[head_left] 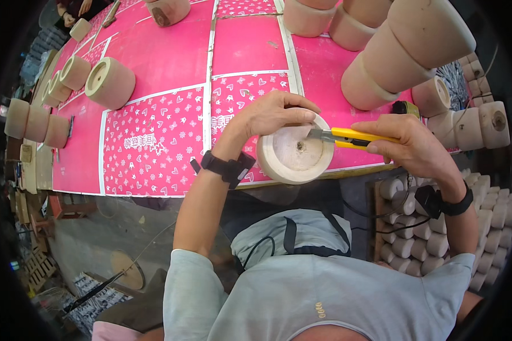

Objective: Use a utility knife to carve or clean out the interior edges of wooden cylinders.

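Three pale pots [37,124] stood end to end in a row at the far left, beside a pink-covered table [159,59] printed in places with white hearts and crowns. At the upper left, a co-worker's hand [69,20] showed near a small pale pot [80,29], while a larger pot [116,85] lay on its side, turned toward the middle of the table. At center, the person's left hand [277,115], above a black wristband [231,169], grasped the far rim of a round pot [293,156] at the table's near edge, its recessed face with a small dark hole turned up; whether it rested on the table or was lifted could not be told. Just to its right, the blade of a yellow utility knife [361,136] met the inside of the pot's rim, the handle clasped in the person's right hand [412,142]. Beyond it, a tall leaning stack of pots [401,65] rose from the table, and below, at the lower right, pale cylinders [407,245] lay piled in rows beside a second wristband [446,203].
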Available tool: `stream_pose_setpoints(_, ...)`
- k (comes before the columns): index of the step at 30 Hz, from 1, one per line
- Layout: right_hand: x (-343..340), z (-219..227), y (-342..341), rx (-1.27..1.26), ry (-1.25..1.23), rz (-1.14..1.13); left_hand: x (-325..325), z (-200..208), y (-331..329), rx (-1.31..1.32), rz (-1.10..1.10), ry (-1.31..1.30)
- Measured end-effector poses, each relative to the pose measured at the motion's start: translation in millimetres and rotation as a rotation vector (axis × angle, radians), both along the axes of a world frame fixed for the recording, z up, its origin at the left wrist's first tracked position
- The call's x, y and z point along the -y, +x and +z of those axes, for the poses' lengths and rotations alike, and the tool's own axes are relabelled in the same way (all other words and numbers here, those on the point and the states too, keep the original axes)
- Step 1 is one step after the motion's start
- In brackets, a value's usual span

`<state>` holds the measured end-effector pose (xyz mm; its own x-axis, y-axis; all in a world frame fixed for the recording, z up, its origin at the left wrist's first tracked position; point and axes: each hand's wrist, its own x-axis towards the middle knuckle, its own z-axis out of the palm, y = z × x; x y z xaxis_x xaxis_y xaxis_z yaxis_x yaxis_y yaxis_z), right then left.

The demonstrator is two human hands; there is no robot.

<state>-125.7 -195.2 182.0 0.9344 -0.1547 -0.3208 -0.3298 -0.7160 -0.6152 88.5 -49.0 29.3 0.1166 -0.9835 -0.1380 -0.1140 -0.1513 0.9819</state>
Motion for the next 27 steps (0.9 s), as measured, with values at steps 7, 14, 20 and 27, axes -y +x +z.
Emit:
stream_pose_setpoints(7, 3.8, -6.6, 15.7, 0.018, -0.117, 0.182, 0.8, -6.2, -3.7, 0.004, 0.077, -0.015)
stream_pose_setpoints(14, 3.1, -7.9, 23.4, 0.053, -0.23, 0.294, 1.3, -9.7, -2.7, -0.077, 0.073, 0.0)
stream_pose_setpoints(20, -12.8, -2.5, 30.2, 0.012, -0.314, 0.353, 1.5, -12.5, -2.6, -0.099, 0.074, -0.029)
stream_pose_setpoints(27, -24.3, 2.7, 35.1, -0.109, -0.39, 0.356, -1.3, -7.3, -5.9, -0.055, 0.124, -0.019)
